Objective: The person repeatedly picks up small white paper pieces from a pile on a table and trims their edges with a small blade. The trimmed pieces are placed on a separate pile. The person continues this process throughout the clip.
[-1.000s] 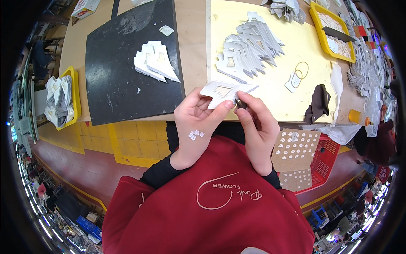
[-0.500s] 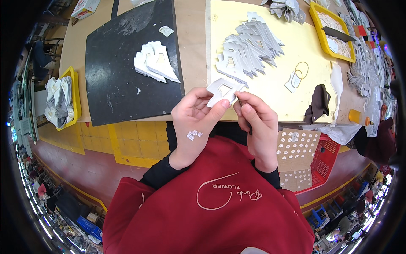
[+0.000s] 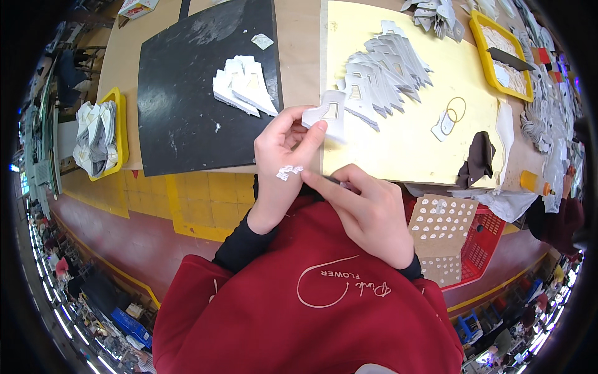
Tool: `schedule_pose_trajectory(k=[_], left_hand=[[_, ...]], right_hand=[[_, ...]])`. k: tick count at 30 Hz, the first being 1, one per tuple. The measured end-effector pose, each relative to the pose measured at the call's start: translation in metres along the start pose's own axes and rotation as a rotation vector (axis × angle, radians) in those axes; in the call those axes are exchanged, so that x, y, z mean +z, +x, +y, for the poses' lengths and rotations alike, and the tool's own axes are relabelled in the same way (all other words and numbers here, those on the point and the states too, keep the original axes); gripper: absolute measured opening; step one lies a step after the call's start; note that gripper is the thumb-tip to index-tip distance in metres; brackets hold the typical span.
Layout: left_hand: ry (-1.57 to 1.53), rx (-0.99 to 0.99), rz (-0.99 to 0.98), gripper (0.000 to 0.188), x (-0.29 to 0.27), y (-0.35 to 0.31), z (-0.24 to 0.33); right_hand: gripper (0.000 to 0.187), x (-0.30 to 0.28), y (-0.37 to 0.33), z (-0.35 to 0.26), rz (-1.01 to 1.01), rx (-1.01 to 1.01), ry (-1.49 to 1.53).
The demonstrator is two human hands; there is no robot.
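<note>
My left hand (image 3: pixel 274 153) pinches a white, shoe-upper-like cut piece (image 3: pixel 335 128) with a small framed window, between thumb and fingers. Several tiny white labels (image 3: pixel 285 173) are stuck on the back of that hand near the thumb base. My right hand (image 3: pixel 377 215) has its index fingertip at the edge of these labels. Its other fingers are curled round a slim dark tool (image 3: pixel 336 181), mostly hidden. Beyond the held piece, a fanned row of similar grey-white pieces (image 3: pixel 380 71) lies on the yellow sheet, and a smaller stack (image 3: pixel 246 87) rests on the black mat.
The black mat (image 3: pixel 187 137) covers the table's left, the yellow sheet (image 3: pixel 411 149) its right. Yellow trays (image 3: pixel 121 134) with pieces stand at both sides. Rubber bands (image 3: pixel 456 109), a dark cloth (image 3: pixel 478 159) and an orange-yellow bottle (image 3: pixel 531 181) lie right. A red crate (image 3: pixel 489 240) holds dotted cardboard below.
My right hand has moved from the white piece down to the labels on my left hand, its index finger now extended. The white piece has turned more upright in my left hand.
</note>
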State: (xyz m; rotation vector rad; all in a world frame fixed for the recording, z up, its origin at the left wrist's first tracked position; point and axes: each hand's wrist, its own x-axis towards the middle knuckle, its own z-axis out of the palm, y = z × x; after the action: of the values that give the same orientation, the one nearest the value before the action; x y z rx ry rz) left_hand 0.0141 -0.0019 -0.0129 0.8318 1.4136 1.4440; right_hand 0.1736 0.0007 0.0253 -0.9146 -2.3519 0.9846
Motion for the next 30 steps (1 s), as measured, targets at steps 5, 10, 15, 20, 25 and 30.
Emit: schedule_pose_trajectory(k=[5,10,15,20,25,30], left_hand=[[-0.061,-0.065,-0.1,0.026,-0.008,0.003,0.006],[0.217,0.161,0.113,0.038,-0.045,0.029,0.028],[1.004,0.46,0.364,0.027,-0.081,0.053,0.033],[0.678,0.484,0.202,0.02,-0.026,0.038,0.036],[0.76,0.469,0.022,0.037,0.032,0.045,-0.031],[0.657,0.198,-0.025,0.027,0.025,0.031,-0.029]], right_hand=[[0.05,-0.021,-0.004,0.005,0.178,0.299,0.343],[0.042,-0.026,-0.004,0.02,0.414,0.299,0.229],[0.035,-0.015,-0.012,0.029,0.418,0.388,0.366],[0.034,-0.013,-0.014,0.028,0.419,0.441,0.368],[0.034,-0.016,-0.019,0.025,0.445,0.41,0.373],[0.035,-0.019,-0.027,0.033,0.475,0.448,0.32]])
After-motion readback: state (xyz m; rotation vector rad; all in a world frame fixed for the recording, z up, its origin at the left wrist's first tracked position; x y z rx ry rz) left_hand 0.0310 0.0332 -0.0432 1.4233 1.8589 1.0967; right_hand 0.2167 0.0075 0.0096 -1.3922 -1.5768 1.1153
